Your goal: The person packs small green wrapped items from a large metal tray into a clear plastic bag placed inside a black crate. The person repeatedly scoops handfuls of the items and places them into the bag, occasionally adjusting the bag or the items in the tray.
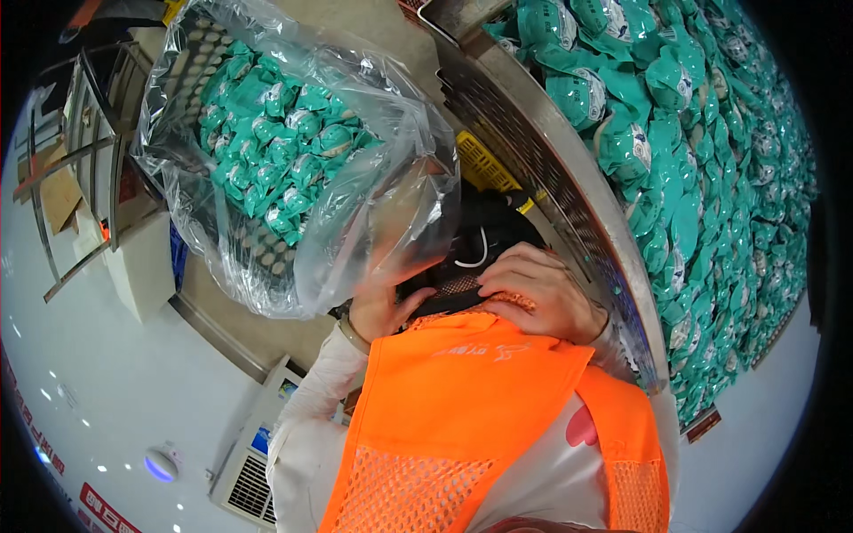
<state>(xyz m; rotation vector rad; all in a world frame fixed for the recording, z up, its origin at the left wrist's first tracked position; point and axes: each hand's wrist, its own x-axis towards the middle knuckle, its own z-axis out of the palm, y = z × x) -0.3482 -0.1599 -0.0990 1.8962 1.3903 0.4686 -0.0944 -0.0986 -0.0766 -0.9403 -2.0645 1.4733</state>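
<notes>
Against the lap, my right hand (pixel 543 293) has its fingers curled, with a bunched bit of the orange mesh vest (pixel 466 380) between fingers and thumb. My left hand (pixel 380 310) is beside the vest's lower edge, thumb apart. Its fingers pass behind the film of a clear plastic bag (pixel 333 266) and look blurred, so their grip is hidden. The bag lines a crate (pixel 263 250) with round holes. Inside it lie several green sealed packets (pixel 273 146), each with a pale round item in it.
To the right, a metal-rimmed table (pixel 586 180) with a perforated side is heaped with green packets (pixel 693 220). A yellow plastic crate (pixel 486 163) sits low beside it. Metal racks (pixel 100 146) stand at the left. Near the wall is an air conditioner (pixel 250 460).
</notes>
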